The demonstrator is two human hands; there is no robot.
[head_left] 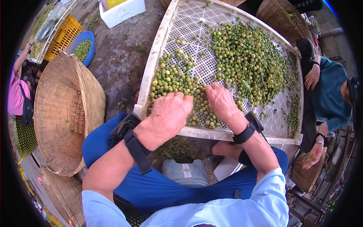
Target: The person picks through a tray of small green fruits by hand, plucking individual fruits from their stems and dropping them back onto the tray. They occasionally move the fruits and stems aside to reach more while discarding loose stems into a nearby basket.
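A white mesh tray [157, 49] in front of me bears many small round green and yellow fruits [247, 53]. A looser patch of the fruits lies at its near left side. Over that patch my left hand [170, 111] is curled, knuckles up, touching the fruits. My right hand [223, 100] is closed just beside it, to the right, with its fingers bent down between the near patch and the larger heap. Both sets of fingertips are hidden under the hands, so what they grip cannot be made out. Thin green stems are mixed into the heap.
A large wicker basket [56, 113] stands at my left. Behind it are a blue basin [92, 49] of green fruits and a yellow crate [64, 36]. A white foam box [126, 13] is farther back. A co-worker [331, 94] sits at the tray's right; another person [22, 90] is far left.
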